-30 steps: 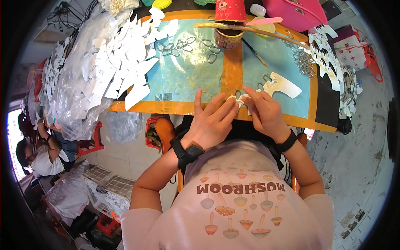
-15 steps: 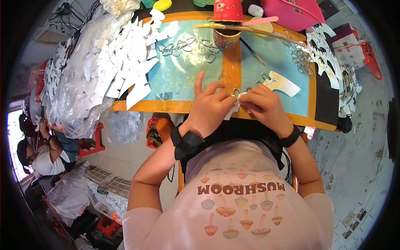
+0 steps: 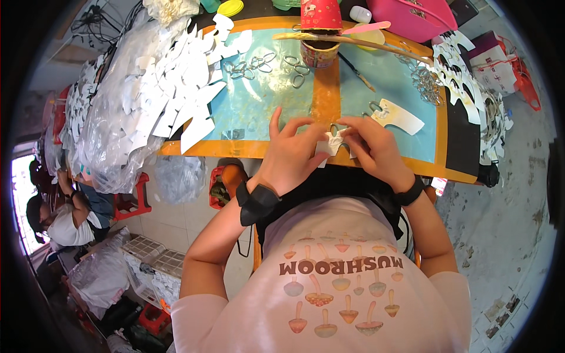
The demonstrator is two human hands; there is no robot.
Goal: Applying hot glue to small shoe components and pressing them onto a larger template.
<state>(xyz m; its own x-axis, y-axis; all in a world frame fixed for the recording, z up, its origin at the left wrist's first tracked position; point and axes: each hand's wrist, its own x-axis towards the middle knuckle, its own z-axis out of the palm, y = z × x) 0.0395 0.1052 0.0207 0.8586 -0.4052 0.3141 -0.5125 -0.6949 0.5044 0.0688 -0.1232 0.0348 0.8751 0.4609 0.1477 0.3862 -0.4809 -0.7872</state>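
A small white cut piece (image 3: 334,143), folded and crumpled at its top, is between my hands at the table's near edge. A metal ring (image 3: 333,127) stands up from its folded top. My left hand (image 3: 289,154) pinches the piece's left side between thumb and forefinger, the other fingers raised. My right hand (image 3: 376,150) has its fingertips closed at the piece's right side, by the ring; the exact contact is partly hidden. Just beyond the right hand lies another white piece (image 3: 403,119) with a yellowish smear and a metal ring (image 3: 375,107) at its end.
Loose metal rings (image 3: 250,66) lie on the blue mat (image 3: 259,112). A wooden stick (image 3: 376,44) lies across a tin (image 3: 319,56), near a brush (image 3: 358,73). White pieces heap up at left (image 3: 170,88); a pink basket (image 3: 406,17) stands far right. Another person (image 3: 65,217) sits at far left.
My right fingers have shifted up and opened slightly from the pinch beside my left fingertips. More of the white piece's crumpled top now shows.
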